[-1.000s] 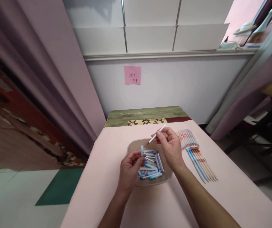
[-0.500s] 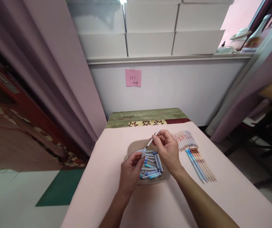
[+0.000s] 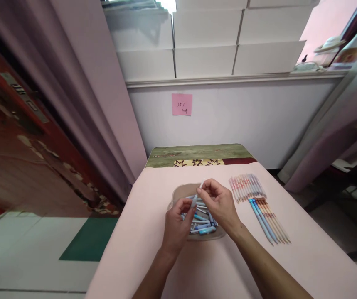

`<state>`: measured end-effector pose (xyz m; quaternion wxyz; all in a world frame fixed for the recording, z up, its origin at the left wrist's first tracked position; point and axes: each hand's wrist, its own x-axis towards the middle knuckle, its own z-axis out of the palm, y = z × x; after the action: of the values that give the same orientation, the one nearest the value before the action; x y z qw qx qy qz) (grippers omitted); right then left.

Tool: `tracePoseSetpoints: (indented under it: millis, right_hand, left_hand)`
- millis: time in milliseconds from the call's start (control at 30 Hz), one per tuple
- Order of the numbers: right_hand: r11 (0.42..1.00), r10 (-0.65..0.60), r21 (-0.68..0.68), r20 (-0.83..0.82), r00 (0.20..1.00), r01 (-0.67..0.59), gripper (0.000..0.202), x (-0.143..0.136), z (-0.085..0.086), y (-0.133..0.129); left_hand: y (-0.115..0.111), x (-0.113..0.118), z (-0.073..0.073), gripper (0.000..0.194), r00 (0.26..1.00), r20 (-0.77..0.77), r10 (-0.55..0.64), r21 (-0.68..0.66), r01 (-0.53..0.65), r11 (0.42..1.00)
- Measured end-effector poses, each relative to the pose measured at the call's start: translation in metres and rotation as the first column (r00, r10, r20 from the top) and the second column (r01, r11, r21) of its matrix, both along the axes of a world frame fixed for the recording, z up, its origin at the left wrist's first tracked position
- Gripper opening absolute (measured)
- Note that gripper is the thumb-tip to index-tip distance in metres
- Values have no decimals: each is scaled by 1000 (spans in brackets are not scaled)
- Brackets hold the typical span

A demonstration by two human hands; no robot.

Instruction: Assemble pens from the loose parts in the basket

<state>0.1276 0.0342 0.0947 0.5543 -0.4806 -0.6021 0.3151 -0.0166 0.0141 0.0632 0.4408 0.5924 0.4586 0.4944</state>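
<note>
Over a shallow translucent bin (image 3: 180, 192), both my hands work on one pen. My left hand (image 3: 176, 228) is closed, pinching a short pale-blue pen barrel section (image 3: 194, 201) between thumb and fingertips. In a pinch of thumb and fingers, my right hand (image 3: 222, 204) grips a slim white pen refill (image 3: 202, 183). Its upper end sticks out above the fingers, and its lower end meets the top of the barrel. Loose blue and white pen parts (image 3: 207, 230) lie in the bin below, partly hidden by my hands.
To the right, a row of pale patterned pens (image 3: 247, 187) lies side by side. Nearer is a second row of blue and tan pens (image 3: 269, 220). A pink cloth (image 3: 134, 232) covers most of the table. A pink note (image 3: 181, 104) is on the wall ahead.
My right hand has moved down and closer to my left. The refill has slid into the barrel, so its dark tip no longer shows. The view has shifted slightly left.
</note>
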Motion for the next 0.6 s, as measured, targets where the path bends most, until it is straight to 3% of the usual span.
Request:
tracePoseSetpoints:
  millis: [133, 233, 333, 400, 467, 533, 600]
  right_hand:
    - [999, 40, -14, 87, 995, -39, 13, -4, 2, -7]
    - [997, 76, -36, 74, 994, -73, 17, 0, 5, -9]
    - [998, -42, -44, 96, 995, 46, 33, 18, 1, -6]
    - [976, -194, -51, 242, 951, 212, 32, 36, -10, -3]
    - [931, -291, -64, 459, 839, 358, 32, 53, -30, -1]
    - [902, -268, -131, 576, 773, 410, 41, 64, -55, -2]
    - [892, -149, -275, 572, 806, 360, 49, 69, -82, -4]
  left_hand:
    - [-4, 3, 7, 23, 998, 47, -30, -23, 31, 999]
    - [-3, 3, 10, 19, 994, 84, -70, -36, 74, 997]
    - [1, -8, 4, 16, 992, 111, 57, -38, -53, 998]
    - [5, -23, -7, 13, 964, 81, 255, -10, -255, 967]
    - [7, -38, -23, 12, 915, 17, 404, -16, -404, 915]
    - [6, -47, -38, 15, 907, -85, 412, -56, -417, 907]
    - [3, -48, -50, 28, 912, -101, 397, -100, -407, 908]
